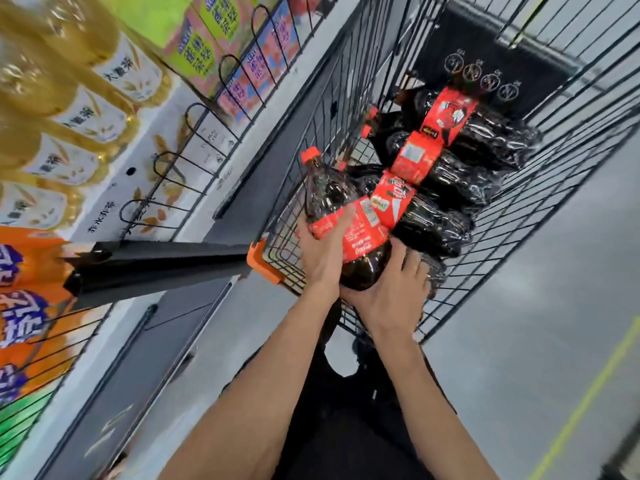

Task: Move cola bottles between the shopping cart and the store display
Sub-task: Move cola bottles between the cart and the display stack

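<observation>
I hold one large cola bottle (341, 216) with a red cap and red label, tilted with its cap up and to the left, above the near end of the black wire shopping cart (540, 188). My left hand (323, 249) wraps its label from the left. My right hand (391, 296) cups its dark base from below. Several more cola bottles (450, 168) lie on their sides in the cart beyond, red labels up. The store display (194, 147) with low wire fences runs along the left.
Golden tea bottles (69, 109) and colourful drink boxes (207, 53) fill the display shelves on the left. The cart's handle has an orange end piece (263, 261). Grey floor with a yellow line (585, 403) lies to the right. My dark trousers show below.
</observation>
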A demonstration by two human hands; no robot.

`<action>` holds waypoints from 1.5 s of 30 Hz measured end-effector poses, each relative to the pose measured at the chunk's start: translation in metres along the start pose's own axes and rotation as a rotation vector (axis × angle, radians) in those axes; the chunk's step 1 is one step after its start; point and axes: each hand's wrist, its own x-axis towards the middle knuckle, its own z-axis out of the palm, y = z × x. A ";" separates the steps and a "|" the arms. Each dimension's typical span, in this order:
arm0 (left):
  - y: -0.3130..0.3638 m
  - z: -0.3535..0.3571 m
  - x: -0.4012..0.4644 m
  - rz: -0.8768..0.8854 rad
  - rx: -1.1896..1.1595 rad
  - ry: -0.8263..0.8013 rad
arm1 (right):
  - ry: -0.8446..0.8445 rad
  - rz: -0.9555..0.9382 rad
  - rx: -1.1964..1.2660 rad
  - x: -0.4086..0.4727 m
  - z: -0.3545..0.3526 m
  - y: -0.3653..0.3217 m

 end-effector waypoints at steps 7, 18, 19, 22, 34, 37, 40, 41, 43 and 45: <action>0.039 -0.020 -0.015 -0.104 -0.377 -0.332 | -0.350 0.060 0.874 0.025 -0.065 0.003; 0.063 -0.040 -0.055 -0.053 -0.243 -0.480 | -0.597 0.144 1.046 -0.013 -0.097 -0.033; 0.062 -0.042 -0.061 -0.053 -0.207 -0.483 | -0.539 0.133 1.015 -0.020 -0.098 -0.035; 0.057 -0.044 -0.082 0.009 -0.104 -0.437 | -0.389 0.121 0.891 -0.041 -0.104 -0.039; 0.005 -0.092 -0.165 -0.005 -0.638 -0.317 | -0.279 -0.109 0.704 -0.078 -0.132 -0.034; 0.006 -0.119 -0.183 0.023 -0.714 -0.259 | -0.728 -0.107 0.884 -0.087 -0.119 -0.063; 0.009 -0.148 -0.196 0.063 -0.733 -0.209 | -0.918 -0.159 0.904 -0.105 -0.105 -0.087; 0.007 -0.158 -0.197 0.072 -0.743 -0.202 | -0.924 -0.177 0.896 -0.112 -0.101 -0.094; 0.001 -0.184 -0.204 0.115 -0.771 -0.172 | -0.898 -0.222 0.855 -0.134 -0.094 -0.113; -0.005 -0.206 -0.211 0.166 -0.807 -0.142 | -0.866 -0.284 0.805 -0.158 -0.087 -0.132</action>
